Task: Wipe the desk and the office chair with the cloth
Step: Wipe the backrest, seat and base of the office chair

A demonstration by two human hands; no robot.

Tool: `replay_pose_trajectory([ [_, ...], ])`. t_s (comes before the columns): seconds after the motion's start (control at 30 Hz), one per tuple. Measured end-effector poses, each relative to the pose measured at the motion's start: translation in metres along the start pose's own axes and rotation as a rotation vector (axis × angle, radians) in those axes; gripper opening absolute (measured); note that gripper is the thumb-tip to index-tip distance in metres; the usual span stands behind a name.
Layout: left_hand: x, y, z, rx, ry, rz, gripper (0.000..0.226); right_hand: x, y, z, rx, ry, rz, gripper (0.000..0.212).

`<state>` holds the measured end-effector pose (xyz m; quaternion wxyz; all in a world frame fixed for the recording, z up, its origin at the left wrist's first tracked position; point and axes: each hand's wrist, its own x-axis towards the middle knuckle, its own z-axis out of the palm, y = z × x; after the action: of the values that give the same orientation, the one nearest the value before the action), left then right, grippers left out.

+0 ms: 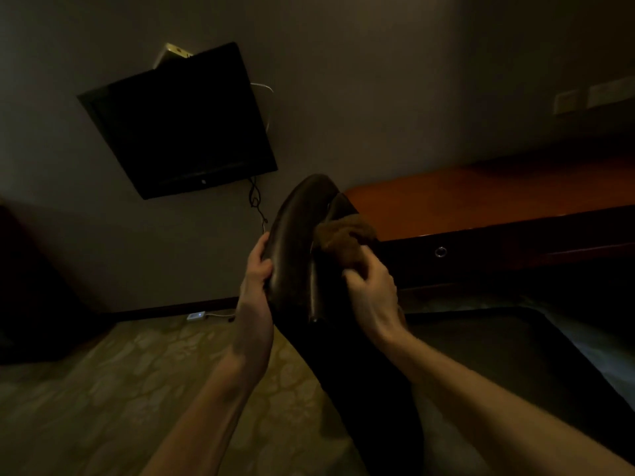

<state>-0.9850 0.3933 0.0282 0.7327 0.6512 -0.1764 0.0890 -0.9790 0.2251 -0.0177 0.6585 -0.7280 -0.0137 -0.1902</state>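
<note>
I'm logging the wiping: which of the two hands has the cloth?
The right hand grips the brown cloth against the back of the office chair; the left hand only holds the chair's edge, no cloth.

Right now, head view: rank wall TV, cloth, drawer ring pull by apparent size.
1. wall TV: largest.
2. cloth: bunched in the right hand, partly hidden and nearer the camera, so its true size is unsure.
3. drawer ring pull: smallest by far.

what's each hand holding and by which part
The left hand grips the office chair backrest by its side edge; the right hand holds the brown cloth by its lower end, against the backrest.
</note>
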Motion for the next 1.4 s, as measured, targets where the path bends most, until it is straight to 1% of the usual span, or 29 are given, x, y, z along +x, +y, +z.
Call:
replay_pose_trajectory([
  [0.07,-0.001,0.001,-0.001,0.02,0.003,0.011,0.059,-0.045,-0.017,-0.006,0.016,-0.092,-0.165,0.028],
  [0.1,-0.001,0.002,-0.001,0.036,0.003,0.014,0.061,-0.061,-0.021,-0.011,0.042,-0.122,-0.206,0.03],
  [0.13,-0.001,0.002,-0.001,0.046,0.005,0.011,0.061,-0.067,-0.023,-0.016,0.072,-0.109,-0.211,0.032],
  [0.23,-0.003,0.004,0.007,0.079,0.025,0.017,0.047,-0.042,-0.038,-0.017,0.136,0.025,-0.096,0.031],
  [0.3,-0.004,0.006,0.005,0.12,0.04,0.017,0.041,-0.008,-0.044,-0.007,0.067,0.067,-0.043,0.044],
  [0.37,-0.005,0.009,-0.001,0.127,0.045,0.019,0.045,0.022,-0.048,0.002,-0.043,-0.005,0.0,0.058],
  [0.4,-0.006,0.009,-0.003,0.134,0.042,0.012,0.05,0.031,-0.046,0.004,-0.087,-0.064,0.024,0.059],
  [0.47,-0.005,0.012,-0.008,0.176,0.019,-0.007,0.06,0.029,-0.042,0.001,-0.143,-0.148,0.026,0.05],
  [0.53,-0.003,0.016,-0.012,0.227,-0.022,-0.029,0.062,0.004,-0.038,-0.009,-0.17,-0.197,-0.034,0.038],
  [0.57,0.0,0.02,-0.014,0.259,-0.037,-0.049,0.062,-0.015,-0.034,-0.015,-0.168,-0.212,-0.071,0.035],
  [0.67,0.029,0.03,-0.017,0.354,-0.098,-0.146,0.064,-0.071,-0.021,-0.034,-0.097,-0.255,-0.22,0.025],
  [0.73,0.059,0.033,-0.014,0.421,-0.087,-0.197,0.056,-0.085,-0.012,-0.051,0.012,-0.27,-0.247,0.019],
  [0.77,0.072,0.035,-0.011,0.476,-0.077,-0.212,0.049,-0.081,-0.007,-0.06,0.083,-0.236,-0.212,0.019],
  [0.8,0.083,0.036,-0.004,0.521,-0.065,-0.225,0.042,-0.069,0.001,-0.071,0.157,-0.168,-0.151,0.018],
  [0.87,0.104,0.036,0.007,0.57,-0.054,-0.267,0.027,-0.03,0.02,-0.086,0.244,-0.002,0.028,0.016],
  [0.9,0.115,0.035,0.011,0.585,-0.056,-0.293,0.017,-0.007,0.032,-0.091,0.239,0.053,0.107,0.013],
  [0.97,0.141,0.032,0.017,0.644,-0.083,-0.338,0.014,0.044,0.059,-0.096,0.197,0.092,0.209,0.011],
  [1.0,0.155,0.029,0.02,0.684,-0.08,-0.351,0.013,0.069,0.073,-0.096,0.187,0.082,0.263,0.013],
  [1.07,0.179,0.027,0.025,0.798,-0.093,-0.348,0.011,0.116,0.097,-0.091,0.165,0.047,0.356,0.029],
  [1.13,0.204,0.023,0.032,0.918,-0.133,-0.351,0.025,0.162,0.115,-0.083,0.143,0.04,0.395,0.039],
  [1.23,0.219,0.015,0.028,0.952,-0.162,-0.378,0.029,0.212,0.128,-0.076,0.111,0.052,0.46,0.041],
  [1.3,0.222,0.01,0.015,0.957,-0.18,-0.384,0.029,0.236,0.134,-0.063,0.108,0.006,0.501,0.034],
  [1.37,0.221,0.007,0.006,0.938,-0.197,-0.376,0.029,0.254,0.136,-0.046,0.117,-0.023,0.511,0.034],
  [1.4,0.219,0.008,0.004,0.924,-0.196,-0.367,0.028,0.259,0.13,-0.038,0.068,-0.03,0.486,0.036],
])
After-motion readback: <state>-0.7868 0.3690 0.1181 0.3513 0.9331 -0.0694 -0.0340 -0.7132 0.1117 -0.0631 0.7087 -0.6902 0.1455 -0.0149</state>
